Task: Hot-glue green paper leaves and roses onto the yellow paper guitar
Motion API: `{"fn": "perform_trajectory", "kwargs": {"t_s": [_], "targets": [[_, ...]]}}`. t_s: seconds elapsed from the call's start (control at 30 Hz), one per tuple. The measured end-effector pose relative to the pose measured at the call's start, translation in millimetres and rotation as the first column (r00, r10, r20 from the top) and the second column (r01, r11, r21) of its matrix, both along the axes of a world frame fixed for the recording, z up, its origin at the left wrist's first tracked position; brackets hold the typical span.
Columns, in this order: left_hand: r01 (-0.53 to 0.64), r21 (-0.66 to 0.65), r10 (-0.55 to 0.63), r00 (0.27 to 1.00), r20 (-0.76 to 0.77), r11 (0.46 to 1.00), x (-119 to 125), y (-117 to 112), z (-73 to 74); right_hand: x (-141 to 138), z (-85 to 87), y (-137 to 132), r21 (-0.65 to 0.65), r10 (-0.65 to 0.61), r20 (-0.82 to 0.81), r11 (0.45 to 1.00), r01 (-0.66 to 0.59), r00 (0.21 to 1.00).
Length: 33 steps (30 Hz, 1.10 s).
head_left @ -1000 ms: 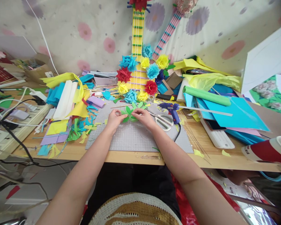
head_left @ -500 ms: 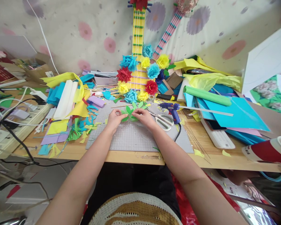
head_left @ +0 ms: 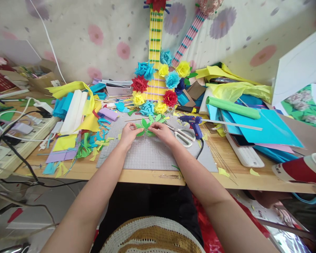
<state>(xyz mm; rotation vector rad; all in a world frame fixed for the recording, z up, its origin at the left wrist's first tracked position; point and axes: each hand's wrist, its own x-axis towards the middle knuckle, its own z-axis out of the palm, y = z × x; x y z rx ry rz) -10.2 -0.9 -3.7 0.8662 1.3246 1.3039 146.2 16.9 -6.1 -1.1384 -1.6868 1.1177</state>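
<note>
Above the grey cutting mat [head_left: 147,158], my left hand [head_left: 130,134] pinches the left side of a sprig of green paper leaves [head_left: 144,123]. My right hand [head_left: 162,131] is closed on the right side of the same sprig. Several pointed leaves fan out between the fingertips; its lower part is hard to make out. More green leaves [head_left: 159,118] lie just behind my right hand. To the right of that hand are grey-handled scissors [head_left: 184,136] and a blue glue gun [head_left: 193,123] with a white glue stick in its back.
A yellow paper guitar [head_left: 155,42] with paper flowers leans on the wall behind. Paper scraps [head_left: 94,140] and a power strip [head_left: 23,140] lie left. Right are thin wires [head_left: 221,158], blue sheets [head_left: 268,126] and a red-and-white paper cup [head_left: 300,168] near the edge.
</note>
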Motion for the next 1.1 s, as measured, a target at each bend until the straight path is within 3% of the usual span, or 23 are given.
{"fn": "perform_trajectory", "kwargs": {"t_s": [0.27,0.5,0.73,1.1], "targets": [[0.003,0.039,-0.001,0.999,-0.05,0.999,-2.0,0.9,-3.2,0.2,1.0,-1.0,-0.013,0.009,-0.007,1.0,-0.009,1.0],[0.009,0.005,-0.009,1.0,0.016,1.0,-0.1,-1.0,2.3,-0.1,0.5,-0.5,-0.018,0.011,-0.004,1.0,-0.011,1.0],[0.012,0.021,-0.013,0.999,0.045,1.0,-0.5,0.6,-1.9,-0.7,1.4,-1.9,-0.028,-0.002,0.001,1.0,0.002,1.0],[0.009,0.044,-0.006,0.998,-0.064,0.999,-3.2,2.6,-7.5,-1.3,-0.6,0.0,-0.038,-0.019,-0.025,0.999,0.018,1.0]]}}
